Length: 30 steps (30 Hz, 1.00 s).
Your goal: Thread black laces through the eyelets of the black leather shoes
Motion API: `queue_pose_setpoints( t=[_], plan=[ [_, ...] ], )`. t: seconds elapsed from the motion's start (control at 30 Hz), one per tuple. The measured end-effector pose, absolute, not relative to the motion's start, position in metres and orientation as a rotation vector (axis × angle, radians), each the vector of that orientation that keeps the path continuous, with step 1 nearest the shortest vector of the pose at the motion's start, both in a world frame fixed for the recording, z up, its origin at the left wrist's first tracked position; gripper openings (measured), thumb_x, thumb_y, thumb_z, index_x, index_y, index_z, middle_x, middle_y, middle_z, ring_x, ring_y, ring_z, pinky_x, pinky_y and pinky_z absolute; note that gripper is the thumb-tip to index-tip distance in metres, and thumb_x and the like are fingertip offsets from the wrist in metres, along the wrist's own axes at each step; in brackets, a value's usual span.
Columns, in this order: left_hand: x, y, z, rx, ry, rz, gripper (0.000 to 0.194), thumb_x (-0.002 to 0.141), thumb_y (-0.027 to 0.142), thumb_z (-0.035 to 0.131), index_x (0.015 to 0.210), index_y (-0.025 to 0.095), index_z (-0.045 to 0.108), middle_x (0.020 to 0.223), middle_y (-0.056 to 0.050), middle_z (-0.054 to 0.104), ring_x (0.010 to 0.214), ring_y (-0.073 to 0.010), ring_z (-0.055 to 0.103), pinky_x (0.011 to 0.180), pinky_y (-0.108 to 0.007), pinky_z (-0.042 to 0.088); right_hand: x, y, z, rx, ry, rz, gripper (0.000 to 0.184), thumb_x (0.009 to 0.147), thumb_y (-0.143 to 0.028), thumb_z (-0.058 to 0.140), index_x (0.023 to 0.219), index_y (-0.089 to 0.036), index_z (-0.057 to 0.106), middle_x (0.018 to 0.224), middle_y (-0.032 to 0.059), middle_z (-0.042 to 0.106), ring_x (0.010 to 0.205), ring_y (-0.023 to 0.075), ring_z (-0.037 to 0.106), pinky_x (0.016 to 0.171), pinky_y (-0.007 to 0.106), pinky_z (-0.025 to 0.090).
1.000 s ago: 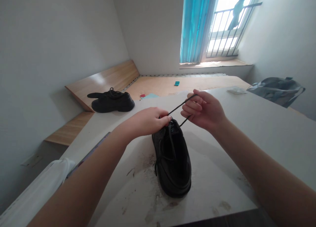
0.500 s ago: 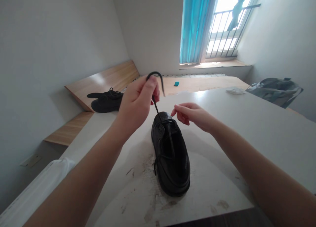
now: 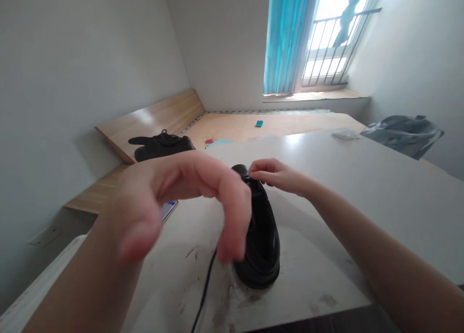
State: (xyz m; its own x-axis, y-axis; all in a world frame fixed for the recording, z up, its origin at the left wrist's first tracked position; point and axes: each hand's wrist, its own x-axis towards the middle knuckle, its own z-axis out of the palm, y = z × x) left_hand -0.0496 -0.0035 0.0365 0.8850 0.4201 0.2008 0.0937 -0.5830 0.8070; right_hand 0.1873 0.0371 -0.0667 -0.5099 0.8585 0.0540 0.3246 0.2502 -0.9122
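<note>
A black leather shoe [image 3: 266, 236] lies on the white table, its toe pointing away from me. My left hand [image 3: 188, 197] is close to the camera, above and left of the shoe, covering part of it. Its thumb and bent fingers are spread apart with nothing between them. Below that hand, a black shoelace [image 3: 205, 289] trails down the table on the shoe's left side. At the lacing near the toe, my right hand [image 3: 272, 172] has its thumb and forefinger pinched together. What is between those fingertips is too small to make out.
Another black shoe [image 3: 163, 144] stands at the far left. Partly behind my left hand shows a phone-like screen [image 3: 170, 209]. A clear plastic packet [image 3: 346, 135] and a grey-blue bag [image 3: 402, 132] are on the right. A small teal piece [image 3: 259, 123] lies at the back.
My left hand has let go of the shoelace and come down toward the camera, opening. The lace dropped beside the shoe. My right hand moved slightly left onto the lacing, fingers closing.
</note>
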Motion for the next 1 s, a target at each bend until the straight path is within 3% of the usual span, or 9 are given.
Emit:
queue_pose_setpoints(
  t=[0.13, 0.27, 0.47, 0.57, 0.63, 0.73, 0.87, 1.0],
  plan=[
    [-0.023, 0.007, 0.019, 2.062, 0.628, 0.595, 0.025, 0.089, 0.042, 0.055, 0.095, 0.023, 0.069, 0.085, -0.003, 0.068, 0.081, -0.0163, 0.062, 0.077, -0.031, 0.052, 0.187, 0.037, -0.070, -1.035, -1.860, 1.373, 0.015, 0.075, -0.033, 0.063, 0.074, -0.017, 0.062, 0.071, -0.0014, 0.050, 0.066, 0.0120, 0.041, 0.060, 0.028, 0.032],
    [-0.006, 0.019, -0.007, 2.257, 1.086, 0.530, 0.023, 0.088, 0.035, 0.053, 0.095, 0.019, 0.066, 0.089, -0.004, 0.066, 0.082, -0.0174, 0.059, 0.075, -0.032, 0.046, 0.184, 0.037, -0.073, -0.934, -1.669, 1.535, 0.014, 0.071, -0.031, 0.064, 0.074, -0.017, 0.064, 0.076, 0.0008, 0.053, 0.074, 0.0140, 0.045, 0.068, 0.029, 0.036],
    [-0.005, 0.026, -0.022, 2.117, 1.047, 0.532, 0.030, 0.084, 0.033, 0.057, 0.111, 0.020, 0.054, 0.090, -0.001, 0.063, 0.080, -0.0157, 0.058, 0.070, -0.028, 0.045, 0.186, 0.035, -0.057, -0.732, -1.310, 1.642, 0.017, 0.074, -0.035, 0.054, 0.064, -0.021, 0.052, 0.074, 0.0017, 0.050, 0.075, 0.0160, 0.049, 0.077, 0.033, 0.042],
    [-0.004, 0.026, -0.022, 2.161, 1.145, 0.497, 0.028, 0.083, 0.038, 0.057, 0.103, 0.019, 0.060, 0.075, 0.002, 0.057, 0.066, -0.0142, 0.052, 0.060, -0.027, 0.038, 0.197, 0.035, -0.048, -0.617, -1.042, 1.681, 0.020, 0.079, -0.033, 0.052, 0.063, -0.022, 0.048, 0.063, -0.0019, 0.036, 0.058, 0.0129, 0.038, 0.062, 0.030, 0.038],
    [-0.003, 0.028, -0.022, 2.186, 1.182, 0.505, 0.027, 0.086, 0.043, 0.053, 0.089, 0.018, 0.064, 0.066, 0.002, 0.052, 0.061, -0.0133, 0.046, 0.056, -0.027, 0.033, 0.205, 0.037, -0.044, -0.630, -1.025, 1.640, 0.016, 0.080, -0.032, 0.054, 0.068, -0.022, 0.052, 0.060, -0.0041, 0.029, 0.051, 0.0110, 0.025, 0.052, 0.028, 0.026],
    [-0.002, 0.033, -0.022, 2.178, 1.232, 0.650, 0.036, 0.089, 0.044, 0.046, 0.066, 0.018, 0.055, 0.057, 0.003, 0.045, 0.056, -0.0120, 0.041, 0.054, -0.028, 0.029, 0.211, 0.040, -0.046, -0.844, -1.294, 1.434, 0.013, 0.079, -0.032, 0.059, 0.077, -0.019, 0.060, 0.060, -0.0047, 0.033, 0.050, 0.0089, 0.022, 0.050, 0.028, 0.015],
    [-0.005, 0.040, -0.023, 2.079, 1.250, 0.900, 0.045, 0.092, 0.044, 0.040, 0.055, 0.019, 0.042, 0.051, 0.003, 0.041, 0.051, -0.0115, 0.039, 0.055, -0.028, 0.029, 0.207, 0.039, -0.052, -1.164, -1.889, 1.307, 0.020, 0.078, -0.031, 0.064, 0.090, -0.015, 0.065, 0.072, 0.0001, 0.055, 0.059, 0.0091, 0.039, 0.054, 0.027, 0.026],
    [-0.007, 0.040, -0.022, 2.075, 1.295, 1.012, 0.044, 0.091, 0.042, 0.042, 0.054, 0.018, 0.048, 0.054, 0.002, 0.046, 0.054, -0.0116, 0.041, 0.058, -0.029, 0.030, 0.214, 0.038, -0.052, -1.237, -2.131, 1.479, 0.034, 0.085, -0.045, 0.060, 0.104, -0.017, 0.062, 0.062, -0.0032, 0.051, 0.059, 0.0105, 0.040, 0.057, 0.027, 0.030]
  ],
)
